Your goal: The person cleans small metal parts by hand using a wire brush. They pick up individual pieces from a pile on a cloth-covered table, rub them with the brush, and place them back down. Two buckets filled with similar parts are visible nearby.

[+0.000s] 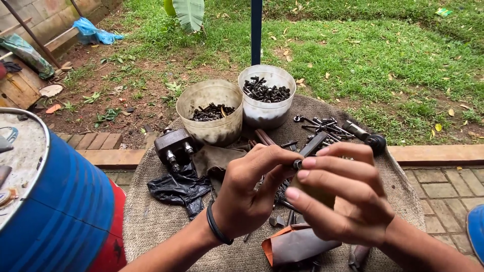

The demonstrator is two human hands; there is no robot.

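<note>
Burlap sacking (151,221) covers the round work surface, and above its middle the two hands meet over a small dark bolt-like part (297,164). Left hand (247,194), with a black band at the wrist, has thumb and fingertips pinched closed on that part; right hand (338,194) curls around from the other side, its fingers bent and its fingertips touching the same piece. Beyond the hands, at the far edge of the sacking, stand two plastic tubs of dark bolts, a cloudy beige one (210,112) and a white one (266,95) touching it. Just beside the beige tub sits a brown metal block (173,144), with a crumpled black plastic bag (179,189) nearer the wearer. Loose sockets and wrenches (333,128) lie near the white tub. Well off the sacking, a blue drum (65,211) stands.
</note>
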